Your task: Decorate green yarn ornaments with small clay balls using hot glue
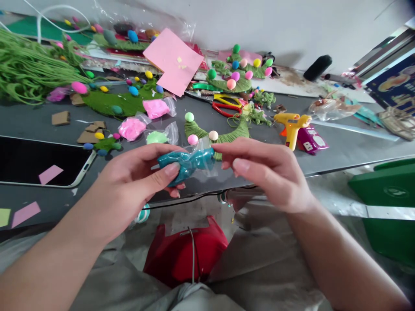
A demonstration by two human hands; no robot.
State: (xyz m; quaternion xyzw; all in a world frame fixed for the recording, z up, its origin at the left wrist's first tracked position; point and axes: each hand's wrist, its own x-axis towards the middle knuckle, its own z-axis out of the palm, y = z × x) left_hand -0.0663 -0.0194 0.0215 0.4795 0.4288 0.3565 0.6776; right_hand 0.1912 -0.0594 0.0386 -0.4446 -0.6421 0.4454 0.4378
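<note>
A smooth, dark grey table (350,147) spreads beyond the fingers, with limp strands of green yarn (29,69) heaped far to their left. Nearer on that side lies a flat, black-screened phone (19,160). Just past the fingertips, a crescent (227,137) tightly wound in green yarn carries small rounded balls, its lower edge partly hidden by the right hand (275,177) and the packet. A yellow plastic glue gun (292,125) rests beyond the right fingers. The left hand (139,179) curls around a lumpy teal packet (191,162) in clear, crinkled plastic, thumb pressed on top and fingers closed beneath. The right hand is half curled, index extended to the packet's far end, thumb held apart; whether it pinches the plastic cannot be told.
</note>
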